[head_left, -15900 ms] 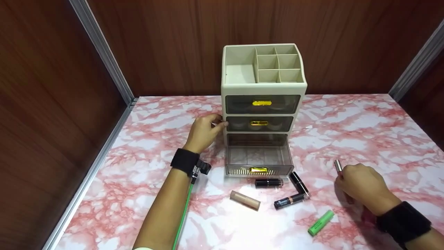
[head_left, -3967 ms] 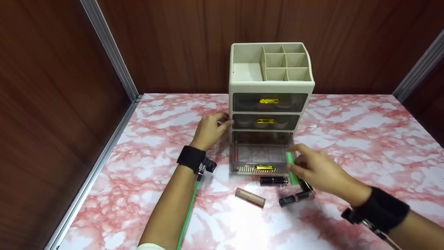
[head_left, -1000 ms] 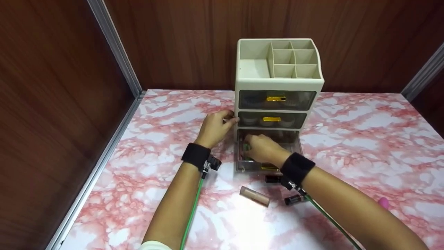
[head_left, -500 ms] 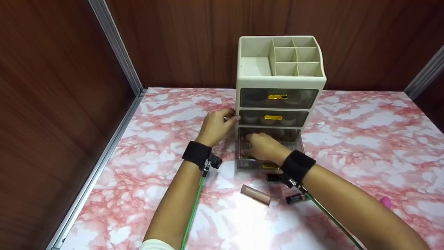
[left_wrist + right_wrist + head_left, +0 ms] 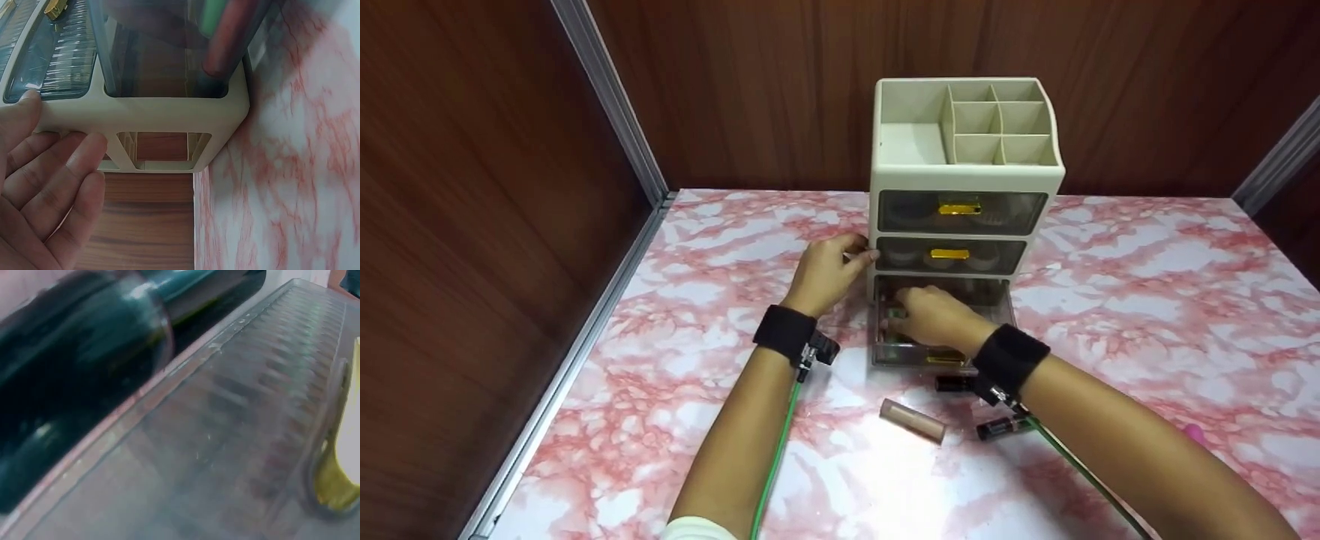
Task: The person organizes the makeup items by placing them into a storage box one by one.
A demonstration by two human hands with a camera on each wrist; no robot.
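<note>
A cream drawer organizer (image 5: 967,180) stands with its clear bottom drawer (image 5: 904,354) pulled out. My left hand (image 5: 826,274) grips its left front edge, thumb on the middle drawer front and fingers along the side wall. Inside the bottom drawer's left part, my right hand (image 5: 934,319) has its thumb and fingers on a green tube (image 5: 895,315), mostly hidden by the hand. Through the drawer's side, the left wrist view shows a red tube (image 5: 228,42) beside it. The right wrist view has the drawer's gold handle (image 5: 337,478) and dark lipstick tubes (image 5: 79,354), without fingers.
Before the drawer lie a beige tube (image 5: 913,421) and two black lipsticks, one nearer the drawer (image 5: 953,384), one farther right (image 5: 996,428), both partly under the right wrist. A pink object (image 5: 1194,433) shows beyond the right forearm. Wood panels surround the marbled table (image 5: 720,247).
The green tube lay on the table earlier, then came into the drawer in my right hand. The red tube entered the drawer earlier. Lately the right hand has shifted slightly right; the left stays put.
</note>
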